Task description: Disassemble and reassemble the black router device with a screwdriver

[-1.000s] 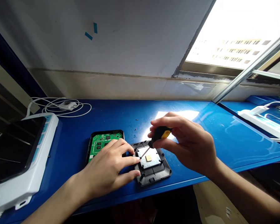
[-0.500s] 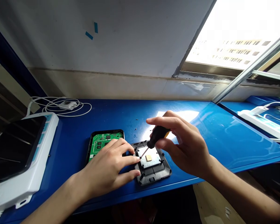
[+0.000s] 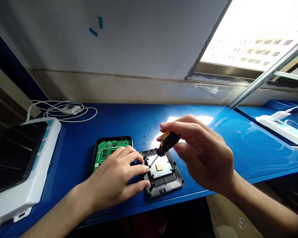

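Note:
My right hand (image 3: 203, 152) grips a black and yellow screwdriver (image 3: 169, 142) by its handle. The thin shaft slants down to the left, its tip at a corner post of a metal plate (image 3: 164, 171). That plate, with a small tan square pad (image 3: 159, 167) on it, lies in a black plastic cover (image 3: 170, 187). My left hand (image 3: 121, 172) has its fingers spread, fingertips resting on the cover's left edge beside the screwdriver tip. Partly under this hand is a black case half with a green circuit board (image 3: 103, 152).
Two small screws (image 3: 145, 135) lie behind the cover on the blue table (image 3: 114, 119). At the left are a black phone (image 3: 15, 155) on a white power strip (image 3: 43, 158) and a coiled white cable (image 3: 89, 115). Another power strip (image 3: 285, 129) is at the right.
My right hand has shifted slightly right, with its fingers loosened and turned around the screwdriver handle, which shows more yellow. My left hand stays at the cover. The view has tilted slightly.

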{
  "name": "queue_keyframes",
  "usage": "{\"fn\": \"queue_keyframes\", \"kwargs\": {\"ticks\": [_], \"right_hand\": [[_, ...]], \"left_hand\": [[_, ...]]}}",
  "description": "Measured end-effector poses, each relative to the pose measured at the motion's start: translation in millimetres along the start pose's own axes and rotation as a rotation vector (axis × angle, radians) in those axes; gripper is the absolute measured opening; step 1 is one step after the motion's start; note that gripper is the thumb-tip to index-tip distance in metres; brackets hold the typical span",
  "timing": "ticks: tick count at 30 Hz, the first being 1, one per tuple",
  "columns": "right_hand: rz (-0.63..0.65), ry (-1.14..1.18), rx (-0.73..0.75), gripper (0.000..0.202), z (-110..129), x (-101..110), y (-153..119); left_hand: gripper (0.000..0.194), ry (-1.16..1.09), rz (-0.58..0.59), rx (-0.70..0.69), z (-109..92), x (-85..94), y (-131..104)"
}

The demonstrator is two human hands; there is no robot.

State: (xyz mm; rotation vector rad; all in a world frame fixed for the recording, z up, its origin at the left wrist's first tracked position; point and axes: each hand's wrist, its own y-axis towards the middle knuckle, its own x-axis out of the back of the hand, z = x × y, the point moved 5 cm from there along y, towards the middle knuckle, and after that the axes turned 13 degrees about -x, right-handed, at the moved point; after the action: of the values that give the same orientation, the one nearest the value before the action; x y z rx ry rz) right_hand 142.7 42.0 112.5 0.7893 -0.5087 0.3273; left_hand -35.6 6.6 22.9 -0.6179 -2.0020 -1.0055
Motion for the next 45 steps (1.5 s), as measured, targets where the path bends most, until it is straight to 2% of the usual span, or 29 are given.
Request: {"fn": "queue_keyframes", "kwargs": {"ticks": [3, 7, 9, 12, 18, 23, 27, 29, 33, 36, 41, 43, 45], "right_hand": [[0.039, 0.003, -0.038, 0.046, 2, 0, -1], [-0.01, 0.027, -0.033, 0.052, 1, 3, 2], [-0.039, 0.029, -0.003, 0.048, 1, 3, 2], [-0.023, -0.001, 0.007, 0.032, 4, 2, 2], [-0.014, 0.013, -0.03, 0.045, 7, 3, 3], [-0.058, -0.093, -0.002, 0.023, 8, 5, 4], [0.05, -0.039, -0.018, 0.039, 12, 3, 2], [0.047, -0.052, -0.025, 0.044, 13, 4, 2], [-0.037, -0.124, -0.015, 0.032, 14, 7, 5], [-0.015, -0.136, -0.01, 0.024, 17, 7, 4], [0.104, -0.063, -0.048, 0.05, 18, 6, 4], [0.089, -0.057, -0.051, 0.049, 16, 6, 5], [0.035, -0.076, -0.055, 0.04, 15, 7, 6]], "left_hand": [[0.017, -0.001, -0.015, -0.001, 0, -0.6, -1], [0.019, 0.016, -0.007, -0.016, 0, -0.9, -1], [0.019, 0.026, -0.004, -0.015, -1, -0.7, -1], [0.018, 0.015, -0.001, -0.007, -1, -0.9, -1], [0.018, 0.011, 0.001, -0.015, -2, -0.3, -1], [0.019, 0.026, 0.0, -0.018, -2, 0.5, -1], [0.017, 0.007, -0.003, -0.014, -1, 0.0, -1], [0.017, 0.011, -0.007, -0.018, -2, 0.3, -1], [0.018, 0.032, -0.004, -0.019, -3, 0.9, 0], [0.017, 0.023, 0.003, -0.011, -2, 0.3, 0], [0.017, 0.019, -0.002, -0.014, -2, 0.5, 0], [0.018, 0.034, 0.004, -0.016, -2, 0.8, 0], [0.018, 0.04, 0.007, -0.014, -2, 0.9, -1]]}}
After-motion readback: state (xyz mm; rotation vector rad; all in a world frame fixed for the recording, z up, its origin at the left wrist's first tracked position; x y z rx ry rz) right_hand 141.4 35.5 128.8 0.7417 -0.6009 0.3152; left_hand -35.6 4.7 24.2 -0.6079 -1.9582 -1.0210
